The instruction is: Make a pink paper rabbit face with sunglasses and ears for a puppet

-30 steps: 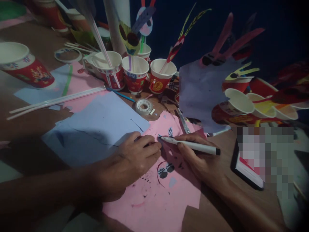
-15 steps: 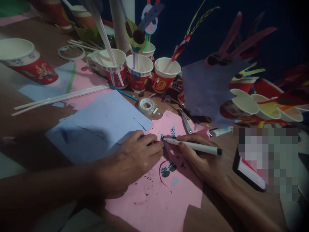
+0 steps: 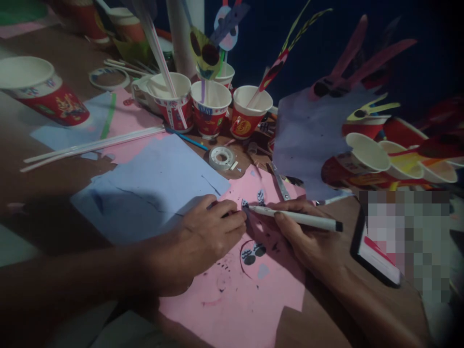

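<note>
Right hand: closed in a writing grip on a white pen, dark cap end pointing at the worktop's right edge. The tip sits on a small cutout with dark stripes.

Left hand: fingers bunched narrow, tips pinning the near side of that cutout. It's touching the pen tip, or close to it.

Cutout lies on the pink sheet, mid-worktop towards the near edge. A second striped bit is just beside it, and more inked marks sit on the sheet nearer the edge.

Step in hand, as I read it: inking detail on the cutout. Further strokes need the left fingertips pressing firm and clear of the nib. The piece is tiny, so a slip would smear it.

Outward:
- blue sheet left of the pink one, overlapping it
- tape roll and scissors just beyond
- row of red paper cups with paper figures on sticks, towards the far edge
- straws lying flat to the left
- lone cup near the far-left corner
- lavender sheet propped on the right
</note>
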### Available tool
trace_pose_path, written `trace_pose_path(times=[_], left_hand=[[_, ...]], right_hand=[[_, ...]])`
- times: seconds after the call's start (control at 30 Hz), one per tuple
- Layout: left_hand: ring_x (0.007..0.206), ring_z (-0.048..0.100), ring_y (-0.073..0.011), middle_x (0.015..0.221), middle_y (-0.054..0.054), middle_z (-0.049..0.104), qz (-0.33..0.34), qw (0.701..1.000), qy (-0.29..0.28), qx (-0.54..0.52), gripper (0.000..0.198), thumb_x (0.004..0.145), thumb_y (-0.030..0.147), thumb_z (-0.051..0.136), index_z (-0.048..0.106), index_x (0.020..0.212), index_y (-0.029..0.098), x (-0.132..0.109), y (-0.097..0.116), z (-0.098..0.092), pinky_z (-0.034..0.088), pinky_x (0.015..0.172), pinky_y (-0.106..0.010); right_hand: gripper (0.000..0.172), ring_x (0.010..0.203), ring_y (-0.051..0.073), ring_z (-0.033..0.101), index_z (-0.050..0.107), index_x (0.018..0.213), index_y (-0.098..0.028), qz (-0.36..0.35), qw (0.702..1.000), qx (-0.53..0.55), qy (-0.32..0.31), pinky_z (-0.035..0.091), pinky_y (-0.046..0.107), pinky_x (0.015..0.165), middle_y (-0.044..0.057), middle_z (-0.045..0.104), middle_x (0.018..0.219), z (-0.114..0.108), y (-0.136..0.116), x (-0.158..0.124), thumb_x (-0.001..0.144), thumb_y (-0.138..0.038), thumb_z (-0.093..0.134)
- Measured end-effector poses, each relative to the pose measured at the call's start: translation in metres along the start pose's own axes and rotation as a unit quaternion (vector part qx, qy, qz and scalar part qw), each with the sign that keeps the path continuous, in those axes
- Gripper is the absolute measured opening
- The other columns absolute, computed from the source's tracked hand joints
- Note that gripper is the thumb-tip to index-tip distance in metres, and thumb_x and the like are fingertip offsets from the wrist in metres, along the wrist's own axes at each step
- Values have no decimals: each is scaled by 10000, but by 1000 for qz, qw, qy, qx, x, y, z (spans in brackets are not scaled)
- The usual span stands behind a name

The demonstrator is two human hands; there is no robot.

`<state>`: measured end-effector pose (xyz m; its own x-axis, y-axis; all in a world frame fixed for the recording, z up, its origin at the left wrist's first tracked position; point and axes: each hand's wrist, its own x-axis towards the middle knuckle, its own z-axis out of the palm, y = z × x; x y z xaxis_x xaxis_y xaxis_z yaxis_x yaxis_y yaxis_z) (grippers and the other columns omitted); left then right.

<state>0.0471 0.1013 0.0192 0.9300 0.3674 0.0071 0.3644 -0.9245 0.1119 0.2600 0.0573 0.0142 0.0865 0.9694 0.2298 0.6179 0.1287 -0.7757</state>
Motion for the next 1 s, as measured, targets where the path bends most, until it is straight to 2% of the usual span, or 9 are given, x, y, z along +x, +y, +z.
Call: trace_pose_path(times=[0.23, 0.4, 0.57, 0.73, 0.87, 1.0], left_hand=[[1040, 447, -251, 1153, -90, 554, 2, 1000, 4, 0, 416, 747, 98, 567, 508, 1152, 176, -2, -1, 4, 324, 838, -382], [1026, 457, -246, 1117, -83, 564, 1, 1000, 9, -8, 394, 745, 101, 563, 522, 1131, 169, 0, -1, 1, 329, 827, -375], [1031, 459, -246, 1117, -80, 563, -3, 1000, 11, -10, 391, 748, 107, 573, 527, 1131, 168, 0, 0, 2, 333, 827, -376], [1034, 459, -251, 1120, -84, 567, -3, 1000, 8, -8, 386, 748, 109, 575, 532, 1125, 174, 0, -1, 3, 334, 829, -376], [1038, 453, -252, 1133, -89, 563, 4, 1000, 4, -9, 383, 747, 105, 571, 531, 1122, 172, 0, -1, 2, 330, 837, -380], [1048, 454, -253, 1144, -87, 558, 6, 1000, 15, -11, 394, 739, 101, 579, 533, 1123, 179, -1, -1, 3, 332, 840, -380]], right_hand=[[52, 537, 138, 625, 650, 786, -225, 6, 1000, -6, 0, 482, 222, 438, 0, 681, 670, 0, -3, 1, 789, -200, 605], [54, 547, 136, 625, 654, 782, -233, -2, 1000, -9, -3, 496, 224, 474, -9, 679, 656, 2, -4, 1, 786, -209, 607], [52, 512, 124, 598, 653, 781, -222, 11, 1000, -3, 2, 471, 219, 442, -8, 669, 652, 2, -1, -1, 791, -237, 604], [44, 566, 131, 614, 649, 788, -219, 16, 1000, -17, 10, 491, 236, 507, -8, 667, 685, 2, 0, -2, 794, -225, 606], [37, 600, 145, 637, 642, 816, -224, 18, 1000, 8, 20, 500, 240, 504, 0, 679, 720, 3, 1, -4, 802, -226, 608], [47, 584, 141, 635, 645, 822, -224, -2, 1000, 9, 21, 507, 241, 498, 1, 678, 719, 2, -1, -4, 803, -212, 604]])
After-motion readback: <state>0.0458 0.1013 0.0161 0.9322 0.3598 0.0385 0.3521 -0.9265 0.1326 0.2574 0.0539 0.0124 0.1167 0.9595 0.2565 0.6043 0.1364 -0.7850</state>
